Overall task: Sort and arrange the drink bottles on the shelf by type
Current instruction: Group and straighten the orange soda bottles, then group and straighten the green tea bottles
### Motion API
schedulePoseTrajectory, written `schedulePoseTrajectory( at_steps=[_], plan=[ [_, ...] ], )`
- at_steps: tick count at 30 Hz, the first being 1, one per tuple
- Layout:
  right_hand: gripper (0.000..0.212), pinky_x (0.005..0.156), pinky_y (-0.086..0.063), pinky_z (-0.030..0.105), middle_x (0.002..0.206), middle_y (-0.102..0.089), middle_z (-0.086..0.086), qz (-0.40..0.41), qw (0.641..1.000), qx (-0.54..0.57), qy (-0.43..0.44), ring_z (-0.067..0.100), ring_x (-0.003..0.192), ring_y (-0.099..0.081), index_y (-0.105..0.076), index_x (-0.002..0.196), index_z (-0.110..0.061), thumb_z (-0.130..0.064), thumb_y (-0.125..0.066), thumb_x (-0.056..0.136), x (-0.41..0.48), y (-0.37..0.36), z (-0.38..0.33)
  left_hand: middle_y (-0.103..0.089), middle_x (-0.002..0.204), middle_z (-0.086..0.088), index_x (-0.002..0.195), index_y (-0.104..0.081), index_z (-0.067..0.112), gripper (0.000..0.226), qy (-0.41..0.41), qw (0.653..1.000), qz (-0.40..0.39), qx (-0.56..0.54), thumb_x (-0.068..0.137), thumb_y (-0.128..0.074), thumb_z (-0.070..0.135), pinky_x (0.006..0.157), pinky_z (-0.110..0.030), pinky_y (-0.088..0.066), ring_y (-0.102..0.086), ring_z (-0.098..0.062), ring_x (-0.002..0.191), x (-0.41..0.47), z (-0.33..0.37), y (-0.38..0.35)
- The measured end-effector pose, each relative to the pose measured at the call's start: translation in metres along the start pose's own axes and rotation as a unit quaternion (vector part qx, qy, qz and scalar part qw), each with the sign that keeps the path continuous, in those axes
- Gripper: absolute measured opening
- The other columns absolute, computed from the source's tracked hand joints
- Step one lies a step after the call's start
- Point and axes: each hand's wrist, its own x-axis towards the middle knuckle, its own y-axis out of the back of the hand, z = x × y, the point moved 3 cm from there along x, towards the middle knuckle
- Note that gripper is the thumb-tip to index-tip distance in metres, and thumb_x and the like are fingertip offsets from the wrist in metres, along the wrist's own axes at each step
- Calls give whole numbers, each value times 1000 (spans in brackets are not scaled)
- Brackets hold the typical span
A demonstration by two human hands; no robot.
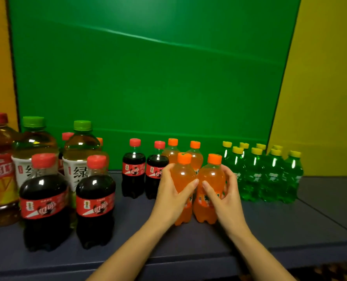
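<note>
Since they look full, light-ish and kinda slippery, the left hand (171,194) wraps the left orange bottle (183,174) and the right hand (228,197) the right orange bottle (213,176) mid-body, both upright on the shelf (280,226) at 3 o'clock of the colas (134,175).

Two orange soda bottles (181,173) stand upright, touching, just before two more orange ones. Cola bottles (133,167) stand left, green soda bottles (270,175) cluster right, big tea bottles (81,147) far left.
</note>
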Motion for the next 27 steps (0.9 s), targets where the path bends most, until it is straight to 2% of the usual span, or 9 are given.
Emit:
schedulePoseTrajectory(
  at_steps=[3,7,10,14,16,19,22,25,27],
  plan=[
    [64,89,-50,17,129,-53,-2,-10,1000,5,3,4,111,-57,-34,131,-31,-32,-64,74,13,2,14,-46,126,1,126,-32,23,61,-6,998,4,69,80,-69,35,92,-14,-42,-46,-13,119,9,-4,-4],
    [59,77,-44,3,133,-47,-1,-21,1000,10,7,-2,111,-52,-29,133,-31,-22,-61,83,27,-1,26,-36,123,7,133,-36,21,70,-31,981,24,189,77,-66,50,101,-19,-31,-35,-10,122,17,-7,-4],
    [61,77,-45,3,137,-44,1,-25,1000,3,8,7,115,-52,-27,137,-29,-20,-59,86,33,-2,35,-38,122,5,134,-37,22,84,-41,978,43,201,65,-53,67,98,-14,-30,-37,-8,119,20,-8,-6],
    [73,100,-41,30,144,-37,3,-21,999,-31,0,18,128,-43,-22,143,-28,-40,-61,82,34,-3,39,-43,128,2,136,-34,15,78,-45,972,68,222,74,-60,54,101,-20,-33,-41,-11,121,20,-9,-7],
    [75,103,-32,28,150,-28,2,-2,998,-64,1,17,135,-33,-21,144,-24,-38,-62,84,32,-1,33,-48,129,1,135,-37,16,69,-55,966,77,240,79,-64,47,102,-25,-36,-44,-13,121,21,-7,-6],
    [82,108,-20,24,148,-24,-6,59,990,-111,64,5,135,-21,-26,143,-19,-56,-53,76,23,4,15,-49,130,5,135,-39,19,61,-97,949,70,292,84,-62,41,101,-19,-31,-41,-10,121,14,8,0],
    [65,106,-26,26,130,-37,-14,106,979,-103,141,5,126,-32,-42,132,-19,-52,-46,76,15,7,-9,-47,127,12,132,-42,20,55,-148,933,59,323,84,-62,39,98,-10,-27,-38,-1,116,-8,31,16],
    [33,98,-37,20,109,-45,-30,60,983,-55,165,1,111,-47,-51,109,-41,-44,-50,77,15,-6,-32,-62,104,12,107,-59,24,31,-187,916,67,350,82,-57,43,88,-30,-47,-55,-4,99,-36,62,49],
    [24,91,-41,16,108,-53,-25,3,988,-6,156,-1,103,-53,-53,100,-45,-37,-55,77,19,-28,-46,-65,88,14,92,-63,24,20,-211,904,91,361,82,-56,41,77,-32,-50,-59,-4,86,-51,86,81]
  ],
)
